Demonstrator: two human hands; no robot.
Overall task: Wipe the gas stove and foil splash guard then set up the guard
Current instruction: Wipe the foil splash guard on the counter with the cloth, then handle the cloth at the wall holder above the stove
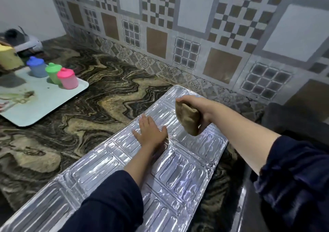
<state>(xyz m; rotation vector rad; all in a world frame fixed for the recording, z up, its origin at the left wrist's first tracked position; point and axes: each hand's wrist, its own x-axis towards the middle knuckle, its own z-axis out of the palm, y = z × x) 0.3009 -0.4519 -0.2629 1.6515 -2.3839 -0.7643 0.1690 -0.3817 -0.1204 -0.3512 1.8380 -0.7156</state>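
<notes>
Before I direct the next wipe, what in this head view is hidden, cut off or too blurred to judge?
- Gas stove: only a dark corner shows; right edge and sleeve hide the rest.
- Foil splash guard: near end cut by the bottom edge; both arms cover parts.
- Right hand: its fingers sit behind the brown cloth it grips.
- Dark items behind the tray: blurred, cut by the left edge.

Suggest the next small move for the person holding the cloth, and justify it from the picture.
Probably lower the right hand so its folded tan cloth meets the embossed silver foil splash guard: the cloth is raised, and the left hand already lies flat on the guard.
</notes>
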